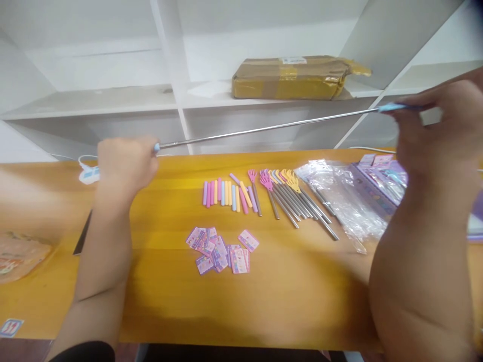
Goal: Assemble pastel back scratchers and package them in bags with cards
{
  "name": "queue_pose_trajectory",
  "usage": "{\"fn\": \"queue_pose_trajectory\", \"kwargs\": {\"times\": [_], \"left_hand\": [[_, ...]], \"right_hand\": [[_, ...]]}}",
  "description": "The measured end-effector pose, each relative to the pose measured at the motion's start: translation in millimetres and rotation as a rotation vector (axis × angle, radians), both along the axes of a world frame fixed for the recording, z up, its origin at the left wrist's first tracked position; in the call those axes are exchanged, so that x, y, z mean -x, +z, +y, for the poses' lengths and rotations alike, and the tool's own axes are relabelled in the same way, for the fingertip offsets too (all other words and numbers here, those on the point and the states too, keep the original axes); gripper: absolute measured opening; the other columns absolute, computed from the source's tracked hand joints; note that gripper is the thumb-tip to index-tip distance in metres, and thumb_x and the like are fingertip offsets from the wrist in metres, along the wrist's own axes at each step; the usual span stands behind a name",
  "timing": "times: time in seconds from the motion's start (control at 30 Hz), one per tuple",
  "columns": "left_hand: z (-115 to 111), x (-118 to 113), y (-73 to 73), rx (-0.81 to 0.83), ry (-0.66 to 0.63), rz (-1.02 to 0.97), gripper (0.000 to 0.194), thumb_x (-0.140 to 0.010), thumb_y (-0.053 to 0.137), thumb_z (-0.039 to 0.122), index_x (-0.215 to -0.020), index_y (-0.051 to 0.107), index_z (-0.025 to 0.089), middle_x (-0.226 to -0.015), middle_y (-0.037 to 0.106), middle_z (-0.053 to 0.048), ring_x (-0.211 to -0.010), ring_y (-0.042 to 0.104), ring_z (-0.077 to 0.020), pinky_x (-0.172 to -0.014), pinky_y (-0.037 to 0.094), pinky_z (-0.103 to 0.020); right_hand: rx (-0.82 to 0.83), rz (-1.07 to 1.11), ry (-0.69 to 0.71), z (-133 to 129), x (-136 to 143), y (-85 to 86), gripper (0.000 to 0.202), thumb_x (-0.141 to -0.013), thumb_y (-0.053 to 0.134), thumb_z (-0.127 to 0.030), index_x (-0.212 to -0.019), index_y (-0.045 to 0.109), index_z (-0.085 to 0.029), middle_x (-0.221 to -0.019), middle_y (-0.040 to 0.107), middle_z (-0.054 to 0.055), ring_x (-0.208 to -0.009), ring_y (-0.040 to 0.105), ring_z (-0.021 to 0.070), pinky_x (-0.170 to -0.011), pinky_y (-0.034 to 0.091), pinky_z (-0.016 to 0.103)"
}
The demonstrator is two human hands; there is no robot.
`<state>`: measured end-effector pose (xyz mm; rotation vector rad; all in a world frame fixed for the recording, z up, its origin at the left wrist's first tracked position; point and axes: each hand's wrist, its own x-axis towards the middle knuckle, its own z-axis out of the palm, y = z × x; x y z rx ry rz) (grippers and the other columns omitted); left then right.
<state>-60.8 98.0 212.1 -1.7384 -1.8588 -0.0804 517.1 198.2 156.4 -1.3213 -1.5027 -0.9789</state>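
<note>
Silver rod (pixel 264 128) spans left grip (pixel 128 163) to right grip (pixel 441 115); each grasps a blue end (pixel 391 107).

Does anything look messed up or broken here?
Yes, the cardboard box on the shelf looks damaged: its right end is ragged, with loose tape sticking out. Also, one lilac tube lies slanted behind the row of colored tubes.

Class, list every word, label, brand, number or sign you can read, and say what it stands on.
No text can be read for certain.
Small cards: too small.
Carton's white label: blurred.
Peach-coloured packet: red marks, blurred.
Purple packaging: blurred.
Table-edge sticker: red marks, unclear.
</note>
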Motion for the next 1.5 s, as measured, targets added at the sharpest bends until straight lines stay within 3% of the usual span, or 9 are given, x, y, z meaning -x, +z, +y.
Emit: {"fn": "queue_pose_trajectory", "kwargs": {"times": [0.1,0.17,0.3,0.37,0.47,0.7,1.2,1.5], "left_hand": [[-0.5,-19.4,-8.8,0.058,-0.017,-0.019,0.025,-0.092,0.049,0.018,-0.096,0.074,0.02,-0.083,0.069,-0.01,-0.075,0.059,-0.0262,-0.067,0.026,-0.035],[-2.5,-33.8,-15.6,0.104,-0.051,-0.006,0.025,-0.091,0.049,0.017,-0.096,0.074,0.02,-0.082,0.071,-0.011,-0.074,0.064,-0.0284,-0.065,0.029,-0.036],[-11.7,-66.0,-32.9,0.154,-0.138,-0.003,0.028,-0.088,0.047,0.01,-0.091,0.073,0.018,-0.078,0.071,-0.014,-0.07,0.067,-0.0289,-0.058,0.027,-0.037],[-17.1,-81.1,-42.3,0.175,-0.188,-0.059,0.025,-0.086,0.049,0.009,-0.087,0.073,0.019,-0.078,0.072,-0.014,-0.069,0.068,-0.0283,-0.056,0.028,-0.036],[-21.7,-95.4,-52.6,0.231,-0.262,-0.121,0.025,-0.087,0.051,0.01,-0.089,0.074,0.019,-0.079,0.074,-0.014,-0.071,0.072,-0.0287,-0.056,0.028,-0.035],[-17.2,-94.2,-55.1,0.299,-0.311,-0.083,0.022,-0.085,0.056,0.011,-0.093,0.076,0.017,-0.084,0.078,-0.014,-0.079,0.076,-0.0335,-0.059,0.033,-0.035],[-13.3,-87.6,-57.2,0.254,-0.335,-0.097,0.018,-0.081,0.058,0.013,-0.086,0.075,0.017,-0.081,0.077,-0.016,-0.075,0.074,-0.0339,-0.061,0.038,-0.036],[-17.6,-90.3,-52.6,0.26,-0.33,-0.081,0.018,-0.086,0.056,0.017,-0.089,0.074,0.018,-0.084,0.079,-0.016,-0.073,0.074,-0.0338,-0.056,0.034,-0.037]], "right_hand": [[-0.072,-0.124,0.172,-6.6,65.5,-0.8,0.026,-0.096,0.078,-0.043,-0.085,0.071,-0.02,-0.085,0.065,0.01,-0.084,0.059,0.0223,-0.076,0.041,0.038],[0.02,-0.198,0.256,-17.5,109.9,-5.6,0.028,-0.105,0.066,-0.042,-0.087,0.068,-0.022,-0.084,0.062,0.01,-0.085,0.054,0.0226,-0.077,0.04,0.038],[0.183,-0.202,0.438,-52.2,189.1,-19.1,0.03,-0.111,0.056,-0.028,-0.081,0.057,-0.023,-0.084,0.057,0.007,-0.08,0.043,0.0208,-0.075,0.032,0.038],[0.213,-0.228,0.546,-70.9,219.2,-25.4,0.029,-0.109,0.051,-0.017,-0.08,0.053,-0.023,-0.08,0.051,0.006,-0.077,0.037,0.0203,-0.073,0.025,0.038],[0.236,-0.305,0.57,-91.3,244.8,-31.2,0.032,-0.106,0.044,-0.006,-0.079,0.05,-0.021,-0.077,0.045,0.005,-0.075,0.033,0.0196,-0.071,0.02,0.039],[0.332,-0.394,0.589,-91.8,242.2,-28.4,0.022,-0.101,0.054,-0.009,-0.082,0.052,-0.021,-0.083,0.052,0.005,-0.075,0.036,0.019,-0.071,0.025,0.036],[0.363,-0.438,0.613,-92.8,238.9,-24.5,0.014,-0.106,0.058,-0.017,-0.093,0.06,-0.021,-0.091,0.063,0.006,-0.081,0.048,0.0197,-0.075,0.033,0.034],[0.417,-0.496,0.609,-98.0,239.1,-22.0,0.021,-0.104,0.053,-0.007,-0.102,0.07,-0.018,-0.099,0.066,0.007,-0.078,0.045,0.0203,-0.074,0.033,0.034]]}}
